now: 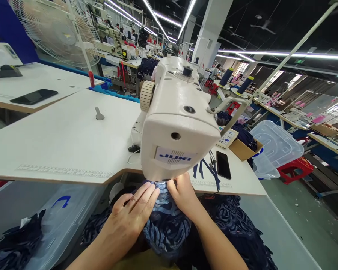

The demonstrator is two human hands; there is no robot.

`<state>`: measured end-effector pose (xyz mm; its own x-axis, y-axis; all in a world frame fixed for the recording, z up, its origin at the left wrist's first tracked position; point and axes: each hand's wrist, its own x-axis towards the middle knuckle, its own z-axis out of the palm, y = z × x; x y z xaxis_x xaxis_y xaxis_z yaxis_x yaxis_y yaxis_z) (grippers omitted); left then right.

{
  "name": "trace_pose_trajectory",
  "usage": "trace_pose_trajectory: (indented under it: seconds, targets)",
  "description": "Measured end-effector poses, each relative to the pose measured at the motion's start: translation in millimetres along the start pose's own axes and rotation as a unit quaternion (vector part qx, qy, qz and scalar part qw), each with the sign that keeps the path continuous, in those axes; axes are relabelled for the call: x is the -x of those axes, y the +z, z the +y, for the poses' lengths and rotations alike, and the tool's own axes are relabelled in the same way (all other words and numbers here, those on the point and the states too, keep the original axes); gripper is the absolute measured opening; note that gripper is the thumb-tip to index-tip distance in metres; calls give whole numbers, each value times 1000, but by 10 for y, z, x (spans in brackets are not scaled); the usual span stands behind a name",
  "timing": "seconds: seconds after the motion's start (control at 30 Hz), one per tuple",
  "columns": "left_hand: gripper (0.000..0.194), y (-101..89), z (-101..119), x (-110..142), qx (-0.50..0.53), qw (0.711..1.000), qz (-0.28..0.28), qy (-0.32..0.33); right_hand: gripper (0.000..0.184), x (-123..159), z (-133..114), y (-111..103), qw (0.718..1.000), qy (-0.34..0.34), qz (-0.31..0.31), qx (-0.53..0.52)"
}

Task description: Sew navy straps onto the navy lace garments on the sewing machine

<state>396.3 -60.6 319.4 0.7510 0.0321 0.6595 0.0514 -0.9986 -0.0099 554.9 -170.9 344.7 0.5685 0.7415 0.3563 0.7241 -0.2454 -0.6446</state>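
A white JUKI sewing machine (180, 123) stands in front of me, its head hiding the needle area. Patterned navy lace fabric (169, 221) runs from under the head down toward my lap. My left hand (132, 213) lies on the fabric's left side with fingers stretched out flat, close to the sewing spot. On the right, my right hand (183, 191) has its fingers curled and pinched on the fabric edge, just beneath the machine head. Its fingertips are partly hidden by the machine.
Right of the machine lie dark strips (204, 170), a phone (223, 165) and a cardboard box (243, 148) of dark fabric. A small metal tool (99, 113) rests on the white table (59, 142). More lace (236, 228) hangs at right; a plastic bin (64, 217) stands at left.
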Motion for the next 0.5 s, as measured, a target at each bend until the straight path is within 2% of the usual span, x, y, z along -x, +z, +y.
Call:
trace_pose_trajectory:
  seconds: [0.1, 0.23, 0.37, 0.43, 0.5]
  targets:
    - [56, 4, -44, 32, -8, 1000, -7, -3, 11, -17, -7, 24, 1000, -10, 10, -9]
    - [62, 78, -153, 79, -7, 998, -12, 54, 10, -43, -4, 42, 999, -8, 19, -26]
    - [68, 129, -167, 93, 6, 1000, -8, 29, 5, -10, 17, 3, 998, 10, -3, -57]
    - [70, 130, -152, 85, -3, 999, -1, 33, 8, 27, 117, -52, 997, 27, -15, -70]
    - [69, 128, -146, 72, -9, 999, 9, 47, 12, 58, 327, -154, 996, 70, -4, -52]
